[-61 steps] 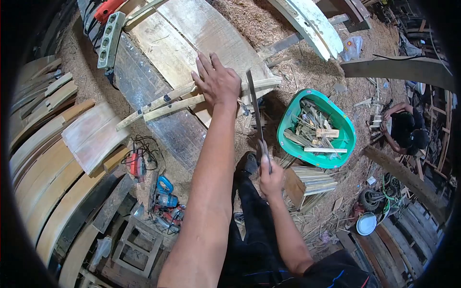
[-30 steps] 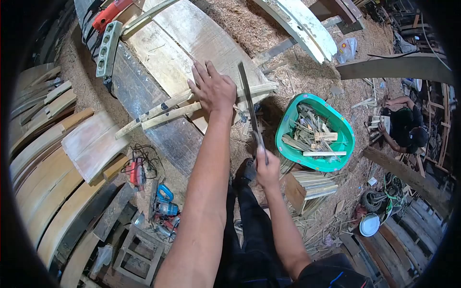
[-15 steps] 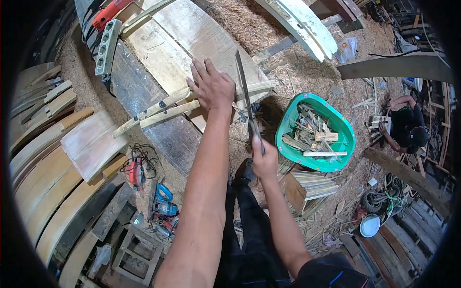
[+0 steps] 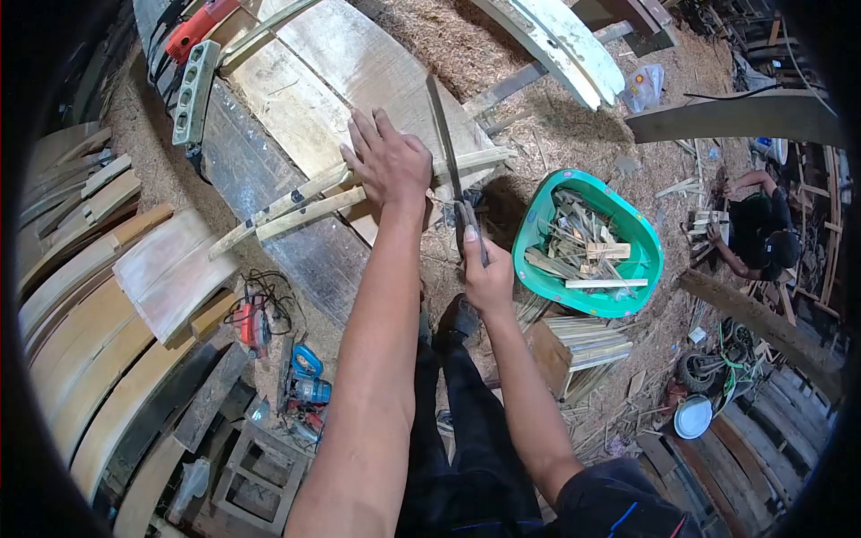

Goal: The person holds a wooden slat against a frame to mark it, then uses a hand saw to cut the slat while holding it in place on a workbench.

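My left hand lies palm down, fingers spread, pressing two narrow wood strips against the bench boards. One strip's pale end extends to the right past my hand. My right hand grips the dark handle of a handsaw, fingers wrapped round it. The long thin saw blade points away from me and crosses that strip end just right of my left hand. Its teeth are too small to make out.
A green basin of wood scraps stands to the right. A power strip and red power tool sit at the bench's upper left. A blue power tool lies on the floor. Another person crouches at far right.
My right hand has pushed the handsaw forward along its length, its tip reaching further over the boards. My left hand stays on the strips. The view has shifted slightly.
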Available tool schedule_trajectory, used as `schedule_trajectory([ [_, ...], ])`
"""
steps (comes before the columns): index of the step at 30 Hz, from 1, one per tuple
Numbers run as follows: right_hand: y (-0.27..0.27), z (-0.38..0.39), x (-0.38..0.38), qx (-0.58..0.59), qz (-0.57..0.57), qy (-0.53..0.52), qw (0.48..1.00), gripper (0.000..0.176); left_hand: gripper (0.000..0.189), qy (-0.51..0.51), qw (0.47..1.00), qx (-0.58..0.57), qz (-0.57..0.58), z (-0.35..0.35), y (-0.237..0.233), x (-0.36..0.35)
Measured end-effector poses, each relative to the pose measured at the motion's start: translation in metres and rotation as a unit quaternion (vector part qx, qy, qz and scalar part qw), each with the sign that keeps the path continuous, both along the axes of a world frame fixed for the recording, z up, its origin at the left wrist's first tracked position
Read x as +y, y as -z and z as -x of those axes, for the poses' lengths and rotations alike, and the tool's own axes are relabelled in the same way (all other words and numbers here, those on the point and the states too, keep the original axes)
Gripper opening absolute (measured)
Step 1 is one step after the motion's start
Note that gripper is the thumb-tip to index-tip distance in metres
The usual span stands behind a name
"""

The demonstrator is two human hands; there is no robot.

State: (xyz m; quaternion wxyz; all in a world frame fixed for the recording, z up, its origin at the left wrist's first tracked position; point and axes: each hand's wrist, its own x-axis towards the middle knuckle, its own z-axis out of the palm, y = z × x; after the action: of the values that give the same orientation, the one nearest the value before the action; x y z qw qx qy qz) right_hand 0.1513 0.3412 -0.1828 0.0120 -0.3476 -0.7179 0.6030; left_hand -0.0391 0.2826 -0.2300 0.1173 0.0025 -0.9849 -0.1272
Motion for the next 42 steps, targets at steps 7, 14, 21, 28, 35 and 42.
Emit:
schedule_trajectory([
  [7,-0.020,-0.080,-0.018,-0.052,0.000,0.019,0.998,0.045,0.053,-0.005,1.000,-0.011,0.006,0.002,-0.003,0.000],
  [14,0.000,0.009,0.005,-0.022,0.001,-0.005,1.000,0.045,0.058,-0.005,0.999,-0.038,0.002,0.001,-0.004,-0.001],
  [21,-0.030,-0.083,-0.015,-0.046,0.000,0.022,0.999,0.044,0.059,-0.007,0.998,-0.056,-0.002,0.002,-0.003,0.001],
  [28,-0.002,0.003,0.003,-0.010,-0.017,-0.008,1.000,0.045,0.059,-0.002,0.999,-0.046,-0.009,0.001,-0.002,0.000],
  [35,-0.022,-0.076,-0.011,-0.034,-0.001,-0.010,0.999,0.044,0.056,-0.007,1.000,-0.023,0.003,0.005,-0.004,0.001],
  [42,0.004,0.004,0.007,-0.006,-0.004,-0.016,1.000,0.047,0.056,-0.006,1.000,-0.028,-0.005,-0.001,-0.004,0.000],
])
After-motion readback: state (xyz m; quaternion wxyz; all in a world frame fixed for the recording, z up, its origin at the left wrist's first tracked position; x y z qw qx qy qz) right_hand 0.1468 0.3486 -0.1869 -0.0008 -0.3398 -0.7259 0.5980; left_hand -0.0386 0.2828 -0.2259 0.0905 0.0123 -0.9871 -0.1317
